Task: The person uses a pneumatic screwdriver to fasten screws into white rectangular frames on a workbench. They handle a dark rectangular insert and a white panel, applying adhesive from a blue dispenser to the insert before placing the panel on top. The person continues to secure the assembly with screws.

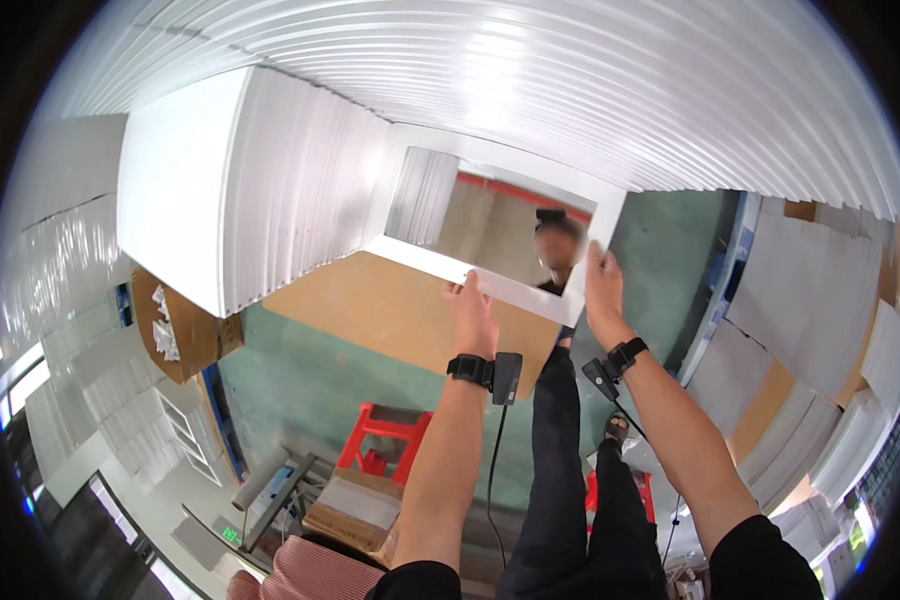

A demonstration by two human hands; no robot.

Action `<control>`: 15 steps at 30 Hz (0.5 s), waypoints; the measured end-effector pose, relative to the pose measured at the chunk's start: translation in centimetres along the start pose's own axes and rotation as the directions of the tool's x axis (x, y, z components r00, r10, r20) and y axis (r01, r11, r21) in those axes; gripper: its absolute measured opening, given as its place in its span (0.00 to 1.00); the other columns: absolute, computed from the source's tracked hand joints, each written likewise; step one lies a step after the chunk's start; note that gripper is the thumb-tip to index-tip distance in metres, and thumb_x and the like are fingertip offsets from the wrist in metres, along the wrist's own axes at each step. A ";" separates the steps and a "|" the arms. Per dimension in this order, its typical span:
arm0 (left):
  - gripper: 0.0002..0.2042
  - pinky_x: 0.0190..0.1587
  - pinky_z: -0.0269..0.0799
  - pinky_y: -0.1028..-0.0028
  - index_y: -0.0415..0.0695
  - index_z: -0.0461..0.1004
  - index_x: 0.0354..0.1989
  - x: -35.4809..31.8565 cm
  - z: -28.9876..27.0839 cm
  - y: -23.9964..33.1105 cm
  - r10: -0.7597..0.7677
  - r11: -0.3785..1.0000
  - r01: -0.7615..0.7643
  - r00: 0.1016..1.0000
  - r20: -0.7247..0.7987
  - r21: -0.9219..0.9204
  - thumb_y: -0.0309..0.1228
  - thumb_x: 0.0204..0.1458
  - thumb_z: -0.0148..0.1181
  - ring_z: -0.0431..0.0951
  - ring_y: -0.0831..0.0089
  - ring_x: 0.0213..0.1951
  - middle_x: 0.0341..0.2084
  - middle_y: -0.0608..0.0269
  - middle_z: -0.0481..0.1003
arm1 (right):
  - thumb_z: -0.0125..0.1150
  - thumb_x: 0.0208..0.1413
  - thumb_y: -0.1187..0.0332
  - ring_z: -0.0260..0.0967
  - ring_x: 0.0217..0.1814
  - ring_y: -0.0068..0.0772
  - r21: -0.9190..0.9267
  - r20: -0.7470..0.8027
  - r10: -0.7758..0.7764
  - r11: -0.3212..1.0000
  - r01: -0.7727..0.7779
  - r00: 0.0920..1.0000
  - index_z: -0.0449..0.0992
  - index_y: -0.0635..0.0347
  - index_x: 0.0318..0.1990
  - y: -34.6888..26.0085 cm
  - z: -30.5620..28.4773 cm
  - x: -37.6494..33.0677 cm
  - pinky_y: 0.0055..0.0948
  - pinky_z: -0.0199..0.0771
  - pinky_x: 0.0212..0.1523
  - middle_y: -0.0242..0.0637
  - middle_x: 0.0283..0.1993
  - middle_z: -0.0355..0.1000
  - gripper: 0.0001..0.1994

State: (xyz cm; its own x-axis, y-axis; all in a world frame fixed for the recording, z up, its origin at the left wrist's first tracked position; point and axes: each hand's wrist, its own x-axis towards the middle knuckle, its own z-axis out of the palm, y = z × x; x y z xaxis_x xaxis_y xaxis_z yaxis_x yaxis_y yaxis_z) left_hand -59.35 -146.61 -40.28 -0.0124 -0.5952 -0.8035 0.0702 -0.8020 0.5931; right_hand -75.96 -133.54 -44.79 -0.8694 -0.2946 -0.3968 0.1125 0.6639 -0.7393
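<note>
Between both hands' grip: white-framed mirror (490, 230).

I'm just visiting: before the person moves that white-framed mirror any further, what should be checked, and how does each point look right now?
1. Left hand grips the near edge of the white-framed mirror: ok.
2. Right hand holds the frame's right corner: ok.
3. Mirror glass free of visible cracks: ok, as far as the view shows.
4. Mirror clear of the stack of white frames to its left: cannot tell, they look very close.
5. Footing below: not ok, a red stool and cardboard boxes sit near the feet.
6. Wrist cable hanging free of the frame: ok.
</note>
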 end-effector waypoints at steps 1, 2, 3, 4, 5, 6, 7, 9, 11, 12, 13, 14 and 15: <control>0.20 0.61 0.70 0.59 0.44 0.60 0.62 0.3 1.9 -1.2 -0.010 0.998 0.007 0.999 0.043 0.064 0.35 0.66 0.58 0.75 0.64 0.53 0.56 0.60 0.69 | 0.57 0.67 0.51 0.70 0.42 0.51 -0.252 -0.063 -0.239 0.943 0.216 0.969 0.73 0.72 0.53 3.2 -0.4 1.6 0.45 0.71 0.51 0.53 0.44 0.74 0.26; 0.21 0.63 0.68 0.57 0.44 0.60 0.63 1.7 1.4 -3.6 0.070 0.996 -0.076 0.988 0.138 0.040 0.35 0.66 0.57 0.75 0.63 0.54 0.56 0.59 0.70 | 0.58 0.67 0.53 0.72 0.45 0.56 -0.510 -0.038 -0.448 0.777 0.369 0.893 0.72 0.73 0.55 5.7 -2.2 2.3 0.49 0.71 0.53 0.57 0.47 0.74 0.26; 0.21 0.63 0.68 0.56 0.43 0.60 0.63 2.5 -1.4 -4.2 0.071 0.997 -0.071 0.985 0.156 -0.005 0.35 0.66 0.56 0.75 0.63 0.55 0.55 0.59 0.71 | 0.59 0.65 0.54 0.72 0.48 0.58 -0.401 0.025 -0.331 0.861 0.313 0.943 0.71 0.73 0.57 3.6 -2.1 0.2 0.51 0.71 0.54 0.59 0.50 0.73 0.26; 0.21 0.64 0.67 0.56 0.43 0.61 0.63 2.7 -3.8 -4.3 0.077 0.996 -0.068 0.981 0.181 -0.054 0.35 0.66 0.54 0.75 0.62 0.55 0.54 0.58 0.72 | 0.59 0.64 0.56 0.72 0.52 0.60 -0.290 0.089 -0.233 0.924 0.249 0.968 0.69 0.73 0.59 -0.4 -1.3 -1.5 0.53 0.72 0.56 0.60 0.54 0.73 0.27; 0.19 0.64 0.68 0.58 0.40 0.62 0.62 2.2 -2.7 -2.6 -0.004 0.994 0.029 0.971 0.241 -0.101 0.34 0.66 0.52 0.76 0.63 0.56 0.52 0.57 0.73 | 0.59 0.63 0.56 0.73 0.53 0.60 -0.217 0.195 -0.076 0.969 0.119 0.978 0.69 0.73 0.59 -1.2 -1.9 -1.0 0.52 0.72 0.56 0.61 0.55 0.72 0.27; 0.18 0.63 0.68 0.59 0.39 0.64 0.60 1.7 -1.3 -2.1 -0.065 0.994 0.084 0.967 0.247 -0.068 0.33 0.66 0.51 0.76 0.63 0.56 0.51 0.57 0.74 | 0.59 0.63 0.57 0.73 0.55 0.60 -0.159 0.295 0.076 0.987 -0.029 0.953 0.69 0.72 0.60 -1.5 -2.8 -0.3 0.50 0.73 0.56 0.61 0.56 0.72 0.27; 0.16 0.63 0.69 0.60 0.37 0.65 0.58 1.4 0.0 -1.5 -0.116 0.992 0.124 0.963 0.245 -0.018 0.33 0.66 0.50 0.76 0.63 0.56 0.50 0.56 0.74 | 0.59 0.62 0.57 0.73 0.55 0.60 -0.106 0.315 0.115 0.991 -0.086 0.942 0.69 0.72 0.60 -1.3 -3.8 0.1 0.49 0.73 0.57 0.61 0.55 0.73 0.27; 0.13 0.61 0.71 0.66 0.33 0.69 0.53 0.8 1.5 -0.6 -0.189 0.982 0.187 0.961 0.202 0.026 0.29 0.66 0.48 0.76 0.66 0.55 0.48 0.55 0.74 | 0.60 0.60 0.57 0.75 0.55 0.60 0.016 0.392 0.168 0.982 -0.189 0.904 0.69 0.72 0.61 -1.7 -4.8 0.3 0.47 0.74 0.57 0.60 0.54 0.74 0.28; 0.15 0.60 0.71 0.66 0.34 0.71 0.54 1.4 -0.3 -0.7 -0.168 0.983 0.181 0.932 0.321 -0.010 0.31 0.67 0.47 0.76 0.65 0.56 0.49 0.55 0.75 | 0.60 0.59 0.57 0.76 0.54 0.59 -0.106 0.476 0.140 0.989 -0.102 0.868 0.69 0.72 0.62 -3.6 -5.5 -0.3 0.46 0.74 0.56 0.59 0.52 0.76 0.29; 0.16 0.60 0.71 0.65 0.35 0.71 0.55 1.9 -2.0 -0.7 -0.155 0.983 0.179 0.913 0.377 -0.029 0.33 0.67 0.47 0.76 0.65 0.56 0.50 0.54 0.76 | 0.61 0.59 0.57 0.77 0.53 0.59 -0.164 0.519 0.131 0.985 -0.052 0.845 0.69 0.71 0.62 -4.6 -5.7 -0.7 0.45 0.75 0.56 0.59 0.51 0.77 0.29; 0.16 0.61 0.70 0.65 0.36 0.70 0.57 2.0 -3.0 -1.2 0.175 0.819 -0.416 0.837 0.519 0.395 0.32 0.67 0.48 0.76 0.63 0.55 0.51 0.55 0.76 | 0.62 0.58 0.57 0.77 0.52 0.61 -0.060 0.579 0.091 0.996 -0.069 0.810 0.70 0.71 0.61 -3.0 -6.7 0.4 0.45 0.75 0.55 0.59 0.48 0.79 0.29; 0.15 0.60 0.70 0.66 0.38 0.71 0.58 3.4 -1.1 -2.0 0.073 0.789 -0.431 0.773 0.630 0.438 0.32 0.68 0.50 0.75 0.65 0.55 0.53 0.56 0.76 | 0.62 0.57 0.56 0.75 0.55 0.63 -0.018 0.473 0.012 1.000 -0.005 0.881 0.71 0.70 0.59 0.6 -7.7 2.0 0.48 0.75 0.56 0.62 0.52 0.77 0.28; 0.15 0.60 0.70 0.66 0.39 0.72 0.58 5.2 -4.5 -1.8 0.026 0.748 -0.444 0.763 0.645 0.494 0.32 0.68 0.51 0.75 0.67 0.55 0.54 0.57 0.76 | 0.62 0.58 0.55 0.73 0.57 0.65 -0.047 0.402 0.012 0.999 0.008 0.916 0.72 0.69 0.57 -1.4 -7.5 0.4 0.52 0.74 0.58 0.64 0.55 0.74 0.27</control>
State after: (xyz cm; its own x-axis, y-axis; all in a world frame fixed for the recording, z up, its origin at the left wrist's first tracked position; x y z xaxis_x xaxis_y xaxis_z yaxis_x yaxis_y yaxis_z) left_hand -55.01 -148.08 -45.79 -0.6514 -0.5072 -0.5643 -0.4348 -0.3599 0.8255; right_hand -80.04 -129.45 -39.86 -0.6012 -0.5382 -0.5907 0.0827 0.6933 -0.7159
